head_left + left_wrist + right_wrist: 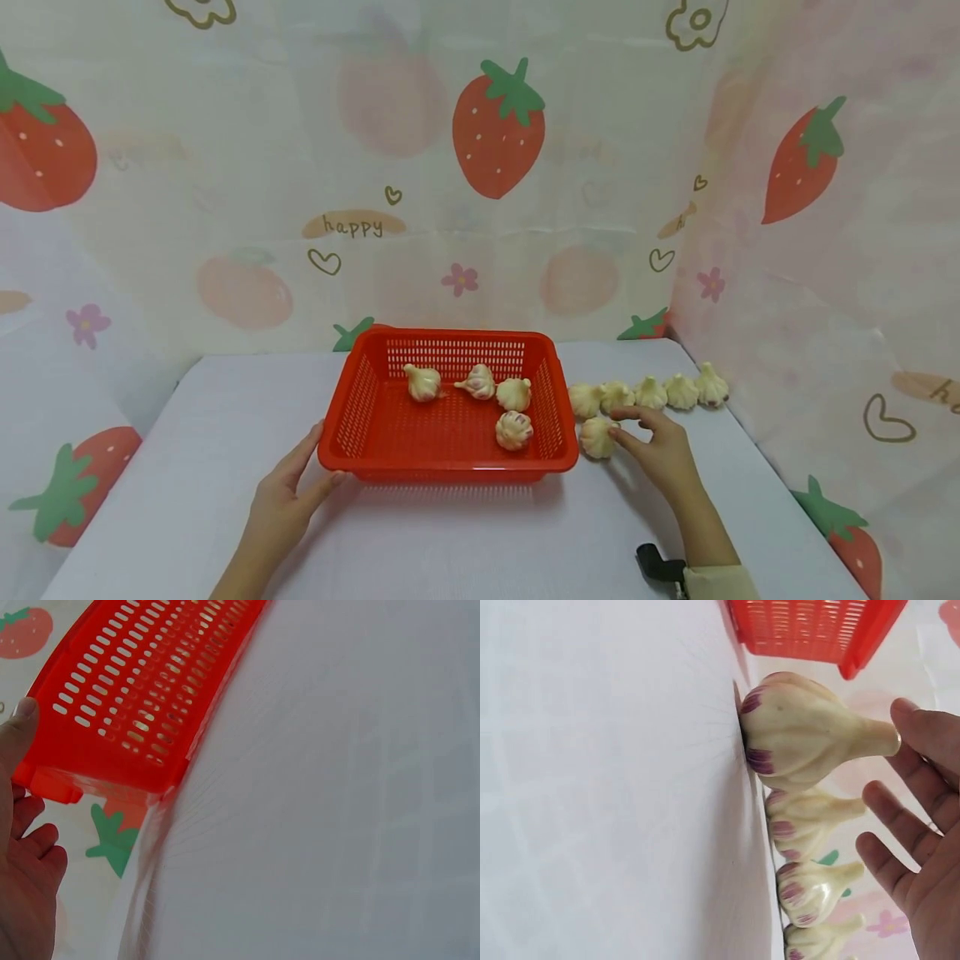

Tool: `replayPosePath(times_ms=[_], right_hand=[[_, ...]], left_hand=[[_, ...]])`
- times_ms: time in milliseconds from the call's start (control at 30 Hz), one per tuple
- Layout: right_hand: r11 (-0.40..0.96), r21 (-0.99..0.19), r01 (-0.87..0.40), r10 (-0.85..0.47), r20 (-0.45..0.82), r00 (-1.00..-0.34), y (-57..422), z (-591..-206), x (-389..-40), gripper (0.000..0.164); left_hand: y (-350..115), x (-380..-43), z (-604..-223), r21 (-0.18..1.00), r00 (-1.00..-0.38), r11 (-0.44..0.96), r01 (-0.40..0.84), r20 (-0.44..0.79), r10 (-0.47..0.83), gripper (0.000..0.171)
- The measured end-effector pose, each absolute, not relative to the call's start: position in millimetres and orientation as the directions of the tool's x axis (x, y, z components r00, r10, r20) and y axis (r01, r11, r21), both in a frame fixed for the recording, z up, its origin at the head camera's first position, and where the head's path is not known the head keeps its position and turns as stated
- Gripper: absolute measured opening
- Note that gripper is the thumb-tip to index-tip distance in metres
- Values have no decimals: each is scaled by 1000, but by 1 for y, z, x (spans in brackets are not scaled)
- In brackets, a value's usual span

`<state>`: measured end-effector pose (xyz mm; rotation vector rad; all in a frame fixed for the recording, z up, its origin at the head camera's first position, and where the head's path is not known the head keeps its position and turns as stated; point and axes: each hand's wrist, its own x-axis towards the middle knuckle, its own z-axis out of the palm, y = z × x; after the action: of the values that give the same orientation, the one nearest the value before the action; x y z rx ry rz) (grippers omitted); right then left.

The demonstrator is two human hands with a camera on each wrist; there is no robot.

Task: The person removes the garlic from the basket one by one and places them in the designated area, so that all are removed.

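Observation:
A red plastic basket [450, 461] stands on the table, with several garlic bulbs, among them a purple-streaked bulb [513, 431], spread on its floor. At its near left corner my left hand [281, 504] holds the rim, the thumb [22, 720] on the outer wall and the other fingers below. Just right of the basket, a garlic bulb [799, 731] rests on the table, stem up. My right hand [663, 454] has thumb and forefinger at that stem's tip, the other fingers spread apart. Behind it stands a row of garlic bulbs [651, 392].
The row of bulbs runs from the basket's right side toward the table's right edge. A white cloth covers the table [450, 542]. Strawberry-print curtains [495, 267] hang behind and at both sides. A black device [660, 564] sits at my right wrist.

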<state>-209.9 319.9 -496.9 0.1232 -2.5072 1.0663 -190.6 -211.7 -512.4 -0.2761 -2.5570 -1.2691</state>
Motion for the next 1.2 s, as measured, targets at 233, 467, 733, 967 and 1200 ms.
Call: replayPosePath(times_ms=[233,467,733,967,1200], right_hand=[[690,-668,-280,86,460,-884,318,-485,-204,29],[668,-695,-264,100,435,-895,310,-457,-199,27],[650,-657,-382,-26,483,-875,291,-407,-211,30],[696,-523,-491,-193,523,-830,269,-367,-230,33],[671,-482,-564,-327,490,-808,240,-336,-251,32]], left_hand=[[-211,-191,-516,756,-937,575,314,344,58,79],[-211,-189,-518,762,-940,570,308,337,57,78],[-213,-192,-516,759,-936,572,312,348,49,79],[-214,-194,-512,756,-957,601,259,286,52,82],[-214,-194,-516,763,-951,585,274,304,50,79]])
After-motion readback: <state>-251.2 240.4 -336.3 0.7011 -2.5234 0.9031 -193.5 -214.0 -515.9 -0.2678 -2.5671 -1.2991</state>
